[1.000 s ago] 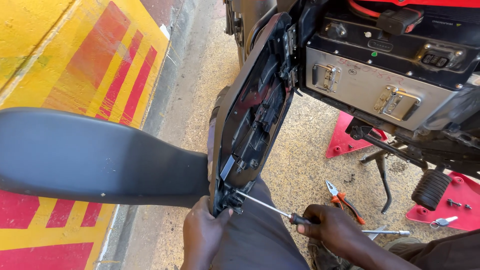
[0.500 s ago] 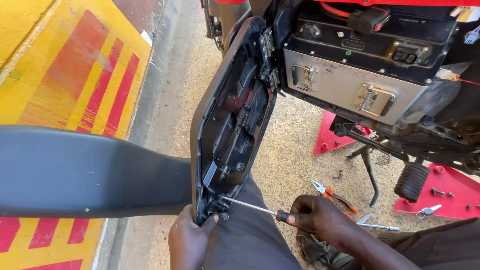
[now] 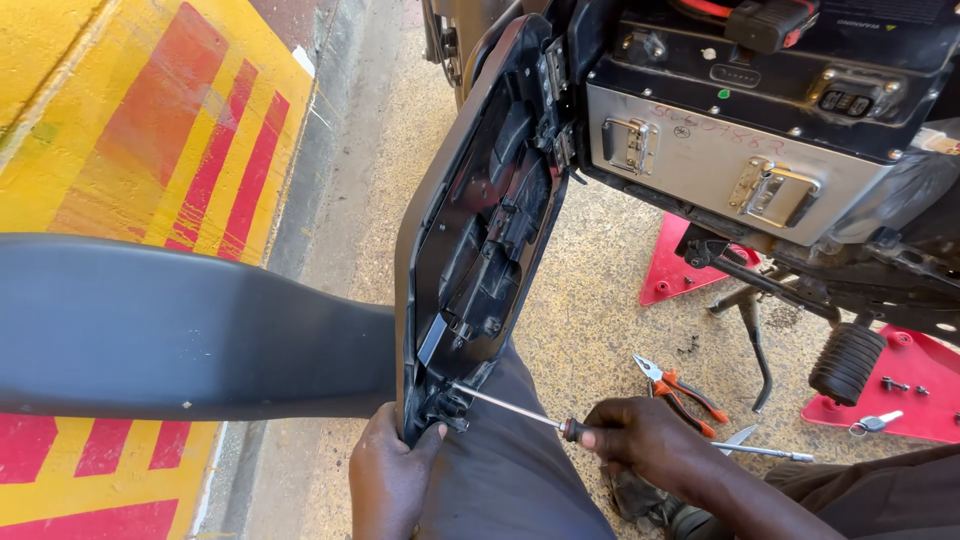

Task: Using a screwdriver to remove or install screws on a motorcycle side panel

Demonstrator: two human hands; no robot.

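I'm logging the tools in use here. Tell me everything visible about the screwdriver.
The screwdriver has a long, thin, bright metal shaft and a dark handle, mostly hidden inside the right hand, which grips it. It lies slanted, tip up and left, meeting the lower inner edge of the black plastic panel. The left hand steadies that panel beside the tip.
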